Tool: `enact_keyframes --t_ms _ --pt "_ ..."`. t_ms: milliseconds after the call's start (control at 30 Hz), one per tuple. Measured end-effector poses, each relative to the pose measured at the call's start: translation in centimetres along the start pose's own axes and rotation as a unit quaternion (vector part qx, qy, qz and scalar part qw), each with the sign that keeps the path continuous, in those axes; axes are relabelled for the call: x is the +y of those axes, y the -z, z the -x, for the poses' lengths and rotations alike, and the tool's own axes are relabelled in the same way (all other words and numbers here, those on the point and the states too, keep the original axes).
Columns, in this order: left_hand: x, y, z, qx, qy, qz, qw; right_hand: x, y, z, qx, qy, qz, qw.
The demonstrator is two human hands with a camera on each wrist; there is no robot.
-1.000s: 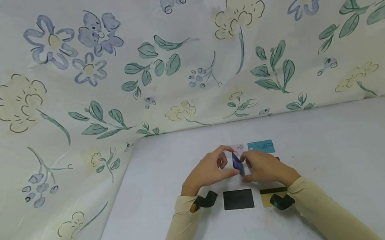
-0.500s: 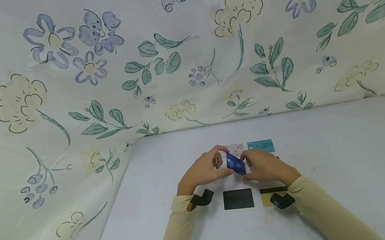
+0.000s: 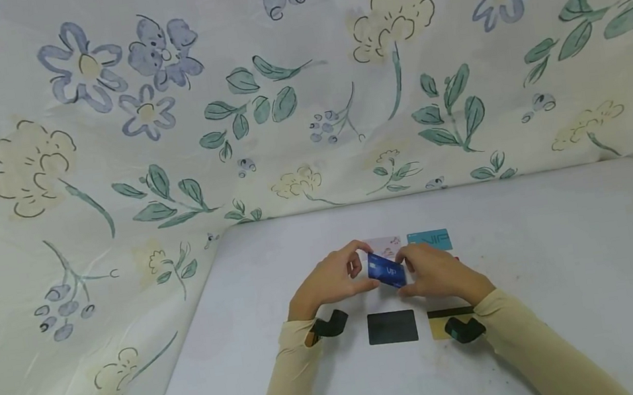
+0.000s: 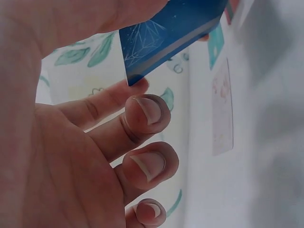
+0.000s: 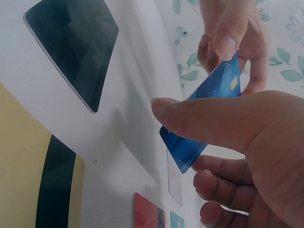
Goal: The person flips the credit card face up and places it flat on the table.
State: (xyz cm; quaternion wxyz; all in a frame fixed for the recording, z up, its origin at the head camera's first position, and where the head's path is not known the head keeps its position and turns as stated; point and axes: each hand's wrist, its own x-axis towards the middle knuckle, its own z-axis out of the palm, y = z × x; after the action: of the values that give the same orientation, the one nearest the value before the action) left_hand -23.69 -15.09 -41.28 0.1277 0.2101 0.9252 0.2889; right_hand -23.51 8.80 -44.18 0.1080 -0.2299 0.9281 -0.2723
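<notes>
A blue VIP card (image 3: 386,271) with a chip is held above the table between both hands. My left hand (image 3: 333,279) pinches its left end, index finger at the upper corner and thumb at the lower one. In the left wrist view the card's other face, with a silver stripe (image 4: 175,42), shows, and the remaining fingers curl loosely below it. My right hand (image 3: 437,272) grips the opposite end, its thumb (image 5: 199,118) across the printed face. Under the hands lie a black card (image 3: 392,328) and a gold card (image 3: 438,329) with a dark stripe.
Farther back on the white table (image 3: 569,244) lie a pale flowered card (image 3: 387,244) and a teal VIP card (image 3: 430,241). A red card (image 5: 147,211) is mostly hidden behind the right hand in the head view. A floral cloth (image 3: 303,92) hangs behind the table.
The blue card has swung from nearly edge-on to showing its printed VIP face. My left hand has shifted slightly left with its end, while the right hand has stayed almost in place.
</notes>
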Motion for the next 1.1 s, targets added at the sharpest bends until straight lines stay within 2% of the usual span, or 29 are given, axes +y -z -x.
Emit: enact_keyframes --t_ms 500,800,1100 --pt "-0.20 0.01 0.01 -0.009 0.032 -0.031 0.9990 0.28 0.25 0.02 0.006 0.018 0.011 0.9998" --pt "-0.61 -0.06 0.06 -0.013 0.031 -0.055 0.9979 0.34 0.07 -0.08 0.012 0.022 0.015 0.9996" --pt "-0.89 -0.27 0.06 -0.025 0.048 -0.071 0.9961 0.20 -0.06 -0.09 0.010 0.021 0.018 0.9996"
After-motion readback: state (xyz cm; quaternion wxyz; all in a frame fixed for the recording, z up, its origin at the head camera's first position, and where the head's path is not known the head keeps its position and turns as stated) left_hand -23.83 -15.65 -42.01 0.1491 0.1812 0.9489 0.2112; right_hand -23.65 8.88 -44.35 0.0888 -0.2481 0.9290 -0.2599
